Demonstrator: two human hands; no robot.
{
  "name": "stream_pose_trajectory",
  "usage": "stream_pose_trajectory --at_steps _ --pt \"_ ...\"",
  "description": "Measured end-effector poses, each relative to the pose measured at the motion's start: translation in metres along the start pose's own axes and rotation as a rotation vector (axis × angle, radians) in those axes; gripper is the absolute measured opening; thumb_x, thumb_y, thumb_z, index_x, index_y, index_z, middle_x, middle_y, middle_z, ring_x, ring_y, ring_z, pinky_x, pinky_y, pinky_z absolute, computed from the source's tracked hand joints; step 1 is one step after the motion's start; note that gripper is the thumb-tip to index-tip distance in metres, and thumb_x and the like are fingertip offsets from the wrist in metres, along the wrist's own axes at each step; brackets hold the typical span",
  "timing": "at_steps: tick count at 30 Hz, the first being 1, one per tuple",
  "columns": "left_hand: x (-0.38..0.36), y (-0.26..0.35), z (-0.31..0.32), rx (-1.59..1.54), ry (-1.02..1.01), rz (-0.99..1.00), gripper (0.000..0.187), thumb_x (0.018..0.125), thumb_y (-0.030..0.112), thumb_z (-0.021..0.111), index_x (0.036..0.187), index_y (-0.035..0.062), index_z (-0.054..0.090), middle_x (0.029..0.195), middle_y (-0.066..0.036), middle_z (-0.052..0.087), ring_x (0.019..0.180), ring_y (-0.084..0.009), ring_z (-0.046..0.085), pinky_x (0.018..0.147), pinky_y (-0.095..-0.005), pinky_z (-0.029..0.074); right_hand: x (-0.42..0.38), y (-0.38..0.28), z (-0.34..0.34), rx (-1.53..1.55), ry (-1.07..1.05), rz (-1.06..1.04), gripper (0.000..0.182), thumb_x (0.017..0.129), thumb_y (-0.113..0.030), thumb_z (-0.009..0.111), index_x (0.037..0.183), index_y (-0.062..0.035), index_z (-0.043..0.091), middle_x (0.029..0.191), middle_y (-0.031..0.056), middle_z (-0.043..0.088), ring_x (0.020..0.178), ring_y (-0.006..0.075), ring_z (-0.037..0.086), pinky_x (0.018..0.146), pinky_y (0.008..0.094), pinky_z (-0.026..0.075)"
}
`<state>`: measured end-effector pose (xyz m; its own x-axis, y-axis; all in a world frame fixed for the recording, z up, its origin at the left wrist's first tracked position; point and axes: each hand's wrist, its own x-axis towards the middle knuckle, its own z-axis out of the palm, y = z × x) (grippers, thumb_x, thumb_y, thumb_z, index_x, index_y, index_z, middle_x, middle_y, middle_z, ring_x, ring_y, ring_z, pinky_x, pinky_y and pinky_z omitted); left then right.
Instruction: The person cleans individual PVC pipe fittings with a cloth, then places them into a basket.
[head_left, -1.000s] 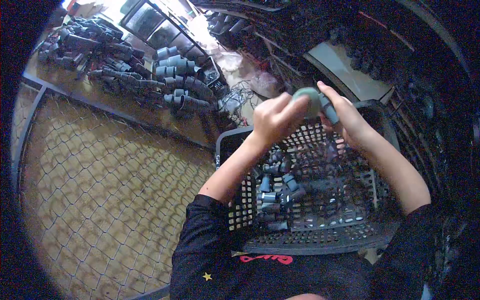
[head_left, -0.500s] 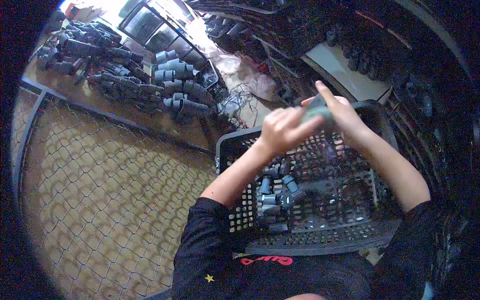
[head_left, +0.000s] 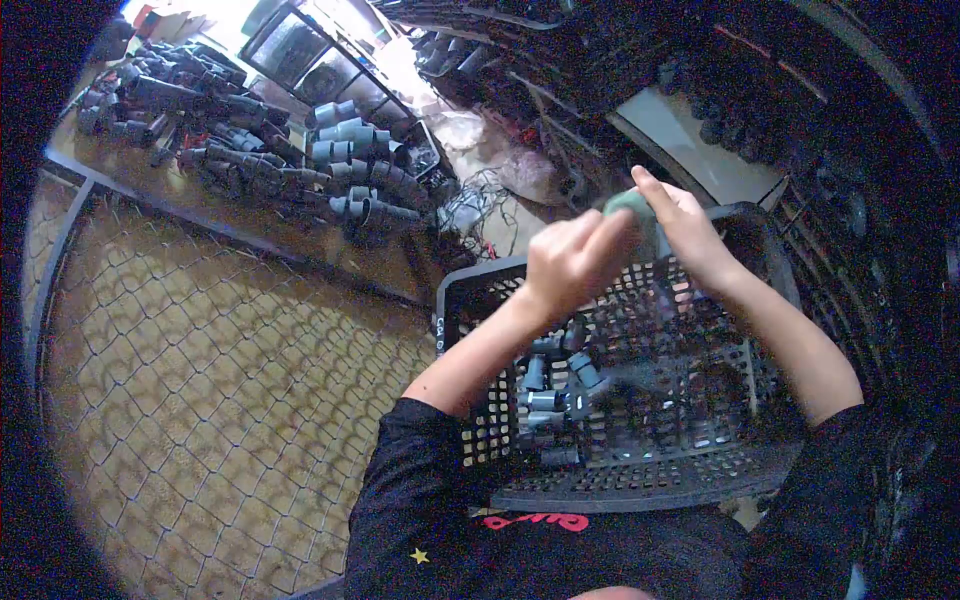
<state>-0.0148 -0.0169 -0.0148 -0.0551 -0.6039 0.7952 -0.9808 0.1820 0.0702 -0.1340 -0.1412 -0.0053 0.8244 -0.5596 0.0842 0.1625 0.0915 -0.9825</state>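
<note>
Above the far side of a black plastic crate point(head_left: 590, 490), my two hands meet around a soft-looking green cloth point(head_left: 628, 205), blurred by motion. My left hand point(head_left: 575, 258) is closed, its fingers curled against the cloth. My right hand point(head_left: 690, 225) is bent around the other side, thumb pointing up. A greyish piece shows faintly between the palms; its kind is hidden. Down in the crate, several grey pipe fittings point(head_left: 545, 400) lie loosely, mostly on the left side of its slotted floor.
To my left is a wire-mesh panel point(head_left: 220, 390) in a metal frame. Beyond it, many grey pipe fittings point(head_left: 355, 150) are heaped up. Clear plastic bags point(head_left: 525, 175) and tangled dark strands point(head_left: 480, 205) lie past the crate. A pale board point(head_left: 690, 140) stands at the right.
My left hand has turned and shifted slightly, and the green cloth has risen between the hands. My right hand stays nearly in place. The fittings in the crate lie as before.
</note>
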Motion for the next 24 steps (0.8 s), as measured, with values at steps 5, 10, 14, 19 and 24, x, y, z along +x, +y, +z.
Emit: stream_pose_trajectory --at_steps 5,10,14,19,24 --pt "0.008 -0.003 -0.006 0.068 -0.058 0.078 0.033 0.073 0.013 0.07 0.105 0.009 0.062 0.068 -0.006 0.055 0.051 -0.0203 0.056 0.045 -0.0344 0.044 -0.003 -0.008 -0.005 0.013 0.017 0.199 0.048 0.097 -0.05 0.047 0.084 -0.008 0.065 0.071 -0.0028 0.057 0.064 0.0067 0.052 0.064 0.0218 0.042" --pt "0.003 -0.001 -0.006 -0.031 -0.046 0.117 0.03 0.074 0.015 0.071 0.103 0.0126 0.065 0.067 -0.005 0.054 0.05 -0.0202 0.055 0.044 -0.0331 0.043 0.0 -0.013 -0.006 0.042 0.056 0.275 0.049 0.095 -0.052 0.049 0.083 -0.0084 0.066 0.07 -0.0008 0.061 0.061 0.0085 0.054 0.059 0.0235 0.043" --pt "0.003 -0.006 -0.003 0.01 -0.075 0.138 0.033 0.072 0.018 0.072 0.104 0.0167 0.066 0.067 -0.004 0.054 0.051 -0.0192 0.055 0.045 -0.032 0.045 -0.001 -0.013 -0.006 0.098 0.112 0.323 0.052 0.093 -0.054 0.051 0.092 -0.0047 0.068 0.08 0.0022 0.066 0.068 0.0103 0.059 0.067 0.025 0.046" --pt "0.001 -0.004 -0.002 -0.023 -0.042 0.227 0.037 0.07 0.018 0.072 0.106 0.019 0.065 0.068 -0.001 0.054 0.053 -0.0175 0.056 0.045 -0.0305 0.045 0.0 -0.015 -0.004 0.129 0.036 0.262 0.051 0.093 -0.052 0.053 0.101 -0.0029 0.066 0.084 0.0044 0.066 0.075 0.0122 0.064 0.071 0.0276 0.051" --pt "0.006 -0.004 -0.004 0.101 -0.021 0.15 0.033 0.07 0.02 0.069 0.103 0.0207 0.067 0.064 0.0 0.05 0.051 -0.0159 0.053 0.044 -0.0307 0.041 -0.002 -0.018 -0.001 0.047 0.092 0.292 0.053 0.093 -0.055 0.049 0.09 -0.0053 0.067 0.079 0.0037 0.065 0.073 0.0111 0.061 0.07 0.025 0.047"
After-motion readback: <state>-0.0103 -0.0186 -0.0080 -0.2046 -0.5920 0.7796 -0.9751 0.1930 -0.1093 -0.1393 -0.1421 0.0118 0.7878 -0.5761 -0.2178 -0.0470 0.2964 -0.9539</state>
